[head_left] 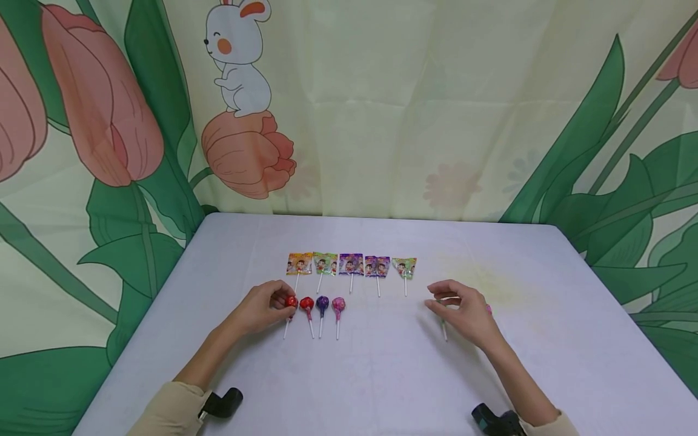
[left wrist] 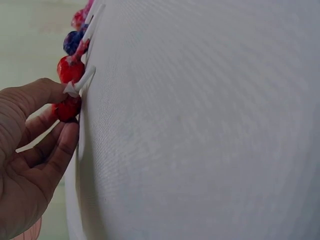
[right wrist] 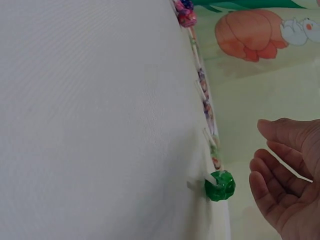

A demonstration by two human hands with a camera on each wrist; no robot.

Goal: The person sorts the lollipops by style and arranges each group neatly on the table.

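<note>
My left hand pinches a red lollipop between thumb and fingers at the left end of a row. In the left wrist view its red ball sits between the fingertips, its white stick pointing out past the thumb. Beside it lie a second red lollipop, a purple one and a pink one. My right hand hovers with fingers loosely bent and parted. Close to those fingers, but apart from them, is a green lollipop; the head view mostly hides it.
Behind the row, several flat-wrapped lollipops form another line: an orange packet, a green one, purple ones and a green one at the right. A bit of pink peeks out behind my right hand. White cloth covers the table.
</note>
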